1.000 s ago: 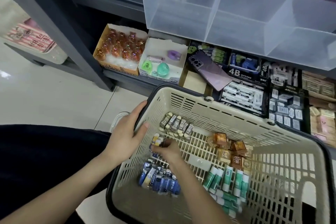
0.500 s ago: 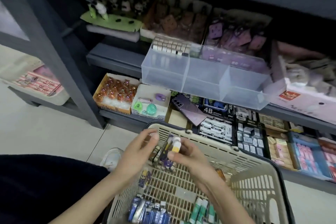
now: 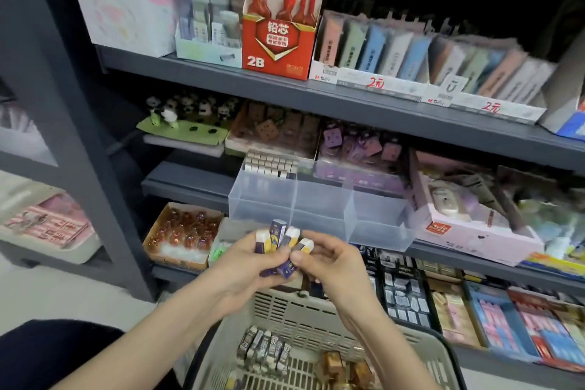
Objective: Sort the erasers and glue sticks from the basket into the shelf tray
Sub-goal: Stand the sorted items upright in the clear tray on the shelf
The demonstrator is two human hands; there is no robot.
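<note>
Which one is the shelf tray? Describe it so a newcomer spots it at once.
On the dark grey shelving unit, find the middle shelf, just above the erasers being held up. The tray is the clear plastic box split into three compartments, jutting past the shelf edge. Its neighbours are printed cardboard boxes; it alone is see-through.

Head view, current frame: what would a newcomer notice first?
Dead centre, the left hand and right hand together grip a fan of purple-and-white erasers, held above the far wall of the basket. Just behind them a clear tray juts out from the middle shelf. On the top shelf, a bright red box marked 2B stands out.
</note>
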